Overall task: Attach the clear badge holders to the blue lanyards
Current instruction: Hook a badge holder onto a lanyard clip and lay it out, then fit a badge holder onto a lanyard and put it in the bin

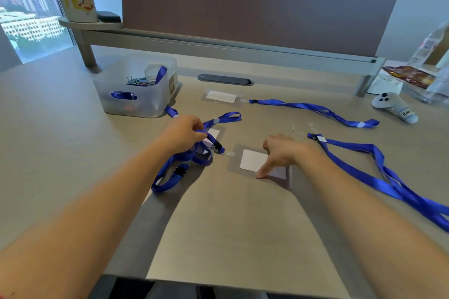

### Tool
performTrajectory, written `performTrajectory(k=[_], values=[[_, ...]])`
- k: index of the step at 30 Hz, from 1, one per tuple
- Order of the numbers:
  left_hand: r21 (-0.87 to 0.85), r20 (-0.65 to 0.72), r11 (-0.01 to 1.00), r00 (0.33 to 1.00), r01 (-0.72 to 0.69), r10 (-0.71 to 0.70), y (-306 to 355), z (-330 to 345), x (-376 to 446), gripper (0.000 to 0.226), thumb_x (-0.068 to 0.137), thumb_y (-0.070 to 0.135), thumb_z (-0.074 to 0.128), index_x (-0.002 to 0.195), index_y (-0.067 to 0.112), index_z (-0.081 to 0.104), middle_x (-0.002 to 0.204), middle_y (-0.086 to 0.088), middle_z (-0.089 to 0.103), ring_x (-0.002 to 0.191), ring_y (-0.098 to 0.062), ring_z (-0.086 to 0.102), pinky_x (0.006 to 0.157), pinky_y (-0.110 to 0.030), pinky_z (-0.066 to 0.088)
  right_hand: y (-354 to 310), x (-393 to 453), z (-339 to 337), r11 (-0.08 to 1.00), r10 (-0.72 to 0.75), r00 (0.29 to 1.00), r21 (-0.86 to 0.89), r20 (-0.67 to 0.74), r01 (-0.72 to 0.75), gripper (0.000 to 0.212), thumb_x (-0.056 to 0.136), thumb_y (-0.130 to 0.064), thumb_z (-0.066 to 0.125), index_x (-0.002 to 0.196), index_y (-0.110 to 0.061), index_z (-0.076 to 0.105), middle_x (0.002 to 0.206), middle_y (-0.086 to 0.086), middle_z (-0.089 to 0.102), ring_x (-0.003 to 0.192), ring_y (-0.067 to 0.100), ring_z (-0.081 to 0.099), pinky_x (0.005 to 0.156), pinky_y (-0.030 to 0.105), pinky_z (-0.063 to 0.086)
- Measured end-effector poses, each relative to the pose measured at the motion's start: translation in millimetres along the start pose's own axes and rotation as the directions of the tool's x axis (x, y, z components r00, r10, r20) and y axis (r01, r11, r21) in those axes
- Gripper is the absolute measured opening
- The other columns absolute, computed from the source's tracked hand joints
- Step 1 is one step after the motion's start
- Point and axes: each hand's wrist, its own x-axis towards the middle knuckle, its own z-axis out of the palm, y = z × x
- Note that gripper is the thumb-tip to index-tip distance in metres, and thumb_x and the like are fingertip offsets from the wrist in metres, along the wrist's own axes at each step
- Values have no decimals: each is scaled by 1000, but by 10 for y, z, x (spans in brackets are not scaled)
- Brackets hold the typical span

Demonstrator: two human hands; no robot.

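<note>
Pinched in the left hand (184, 132) is a lanyard (170, 172); a holder (257, 162) is pinned flat by the right hand (279, 153), fingers open — clip (218, 146) to be brought to its slot.

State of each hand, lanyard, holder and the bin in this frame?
left hand: pinching near lanyard
near lanyard: bunched, clip beside holder tab
right hand: pressing near holder flat
near holder: flat, card inside
far lanyard: flat, clip at far holder
far holder: flat, carded
right lanyard: loose, no holder
bin: open

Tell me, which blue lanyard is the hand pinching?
The bunched lanyard on the left, pinched by the left hand. The other lanyards lie untouched further right.
</note>
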Motion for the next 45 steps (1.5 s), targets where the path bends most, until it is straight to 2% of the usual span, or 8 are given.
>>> performTrajectory(k=[5,12,20,24,28,32,37,45], values=[[18,3,1000,1000,-20,20,32,-5,-144,33,90,17,52,120,6,53,123,-14,59,110,-27,55,93,-33,45,6,-75,52,999,31,999,6,-33,-31,75,60,-41,80,120,-8,51,126,12,53,115,30,48,84,36,42],[44,-49,995,995,-85,88,184,-135,-121,45,88,19,55,131,11,45,138,-9,49,124,-25,48,100,-34,41,-20,-232,-311,979,-114,902,107,-417,173,26,89,1,47,112,-7,56,119,13,59,103,26,55,85,33,44],[-51,15,979,980,-198,199,458,-137,-78,62,87,17,58,141,15,29,148,-7,36,131,-23,39,106,-32,34,2,-433,-782,943,-296,539,-151,-788,297,27,86,4,47,99,-6,68,103,11,71,99,31,57,87,30,35],[-302,91,940,977,-156,192,588,-122,-62,35,90,11,51,124,2,48,115,-19,61,91,-19,53,81,-25,41,83,-435,-852,936,-290,392,-174,-873,306,18,82,0,57,86,-3,73,86,14,74,86,34,62,78,28,28],[-449,74,882,978,-140,193,609,-130,-75,17,92,12,47,107,9,55,75,3,56,66,-8,49,59,-14,39,143,-430,-772,955,-255,245,-203,-936,219,8,72,-6,68,76,-5,76,69,18,66,69,38,60,62,31,30],[-632,125,773,976,-62,181,552,-202,-82,11,89,7,50,84,16,54,76,-1,55,66,-12,51,66,-19,46,119,-393,-690,955,-80,477,70,-875,288,24,92,-17,50,104,-6,68,97,15,73,86,32,65,68,32,48],[-723,184,690,968,16,170,520,-263,-119,11,89,6,51,85,17,52,78,-4,58,69,-16,54,74,-26,46,-69,-389,-644,826,-3,595,334,-804,455,23,93,-13,50,101,2,64,99,21,70,91,33,66,86,46,54],[-307,-20,940,989,-148,148,549,-301,-64,36,85,32,58,110,7,49,99,-5,53,93,-18,51,78,-28,41,-237,-407,-846,952,-272,712,-73,-647,298,24,94,-14,45,103,-5,65,105,16,69,86,26,55,74,26,37]])
